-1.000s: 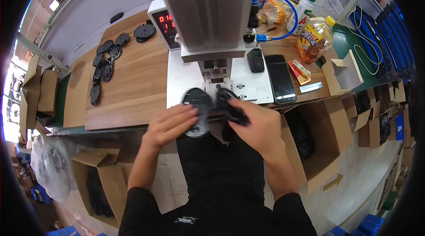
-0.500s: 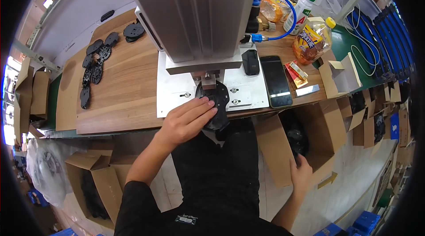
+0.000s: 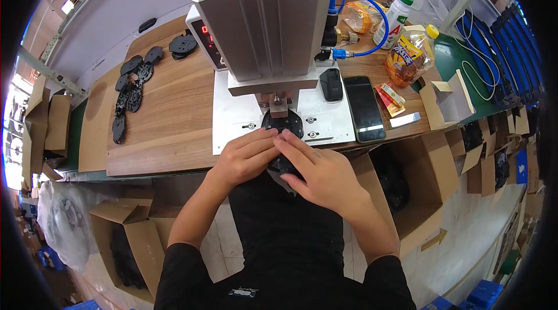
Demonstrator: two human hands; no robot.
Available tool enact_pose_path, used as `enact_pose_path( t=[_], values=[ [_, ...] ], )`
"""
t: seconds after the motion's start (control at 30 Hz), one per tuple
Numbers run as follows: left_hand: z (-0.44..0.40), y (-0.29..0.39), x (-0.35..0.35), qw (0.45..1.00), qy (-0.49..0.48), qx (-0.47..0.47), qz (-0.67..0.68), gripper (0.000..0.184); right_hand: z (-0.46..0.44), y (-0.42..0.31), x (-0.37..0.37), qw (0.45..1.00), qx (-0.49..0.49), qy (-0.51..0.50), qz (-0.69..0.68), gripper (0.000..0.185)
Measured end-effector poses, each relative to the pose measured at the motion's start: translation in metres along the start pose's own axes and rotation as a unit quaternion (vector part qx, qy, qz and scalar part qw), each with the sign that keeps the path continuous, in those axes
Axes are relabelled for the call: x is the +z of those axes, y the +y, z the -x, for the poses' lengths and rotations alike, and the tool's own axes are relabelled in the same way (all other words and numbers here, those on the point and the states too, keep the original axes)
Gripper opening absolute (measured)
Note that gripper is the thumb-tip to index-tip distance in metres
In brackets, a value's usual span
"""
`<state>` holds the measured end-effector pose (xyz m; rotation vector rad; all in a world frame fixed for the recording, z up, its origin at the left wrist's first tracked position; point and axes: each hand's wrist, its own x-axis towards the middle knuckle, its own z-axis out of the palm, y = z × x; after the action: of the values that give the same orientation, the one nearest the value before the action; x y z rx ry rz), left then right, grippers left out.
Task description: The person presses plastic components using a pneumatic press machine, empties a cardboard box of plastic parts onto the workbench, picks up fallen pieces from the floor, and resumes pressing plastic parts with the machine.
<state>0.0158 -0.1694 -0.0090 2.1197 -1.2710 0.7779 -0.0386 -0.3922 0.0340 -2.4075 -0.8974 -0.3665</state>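
A black plastic part (image 3: 282, 162) lies under the metal head of the press (image 3: 261, 36), its near end reaching past the table edge. My left hand (image 3: 247, 156) rests on its left side, fingers together and stretched over it. From the right my right hand (image 3: 319, 176) touches the same part, fingertips meeting those of the left hand, thumb held apart below. The part's underside and whatever lies beneath it are hidden. Several similar black parts (image 3: 135, 100) lie in a row on the wooden table (image 3: 168, 106) at the left.
A phone (image 3: 364, 109), a small black device (image 3: 331, 85) and bottles (image 3: 410, 57) stand or lie right of the press. Open cardboard boxes with black parts are below the table edge, one at the right (image 3: 433, 164) and one at the left (image 3: 152, 246).
My right hand has come back from the right-hand box to the black part under the press. My left hand stays on that part. The view has shifted slightly.
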Motion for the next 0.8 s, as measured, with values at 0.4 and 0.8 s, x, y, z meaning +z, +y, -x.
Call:
enact_pose_path(
  t=[0.4,0.8],
  values=[
    [0.010,-0.013,-0.009,0.997,0.005,0.051,0.059,0.034,-0.012,-0.014,0.015,0.985,0.052,-0.051,0.159,0.082],
    [0.219,-0.146,-0.211,0.781,-0.002,-0.421,-0.462,0.043,-0.009,-0.009,0.019,0.987,0.056,-0.041,0.146,0.072]
  ],
)
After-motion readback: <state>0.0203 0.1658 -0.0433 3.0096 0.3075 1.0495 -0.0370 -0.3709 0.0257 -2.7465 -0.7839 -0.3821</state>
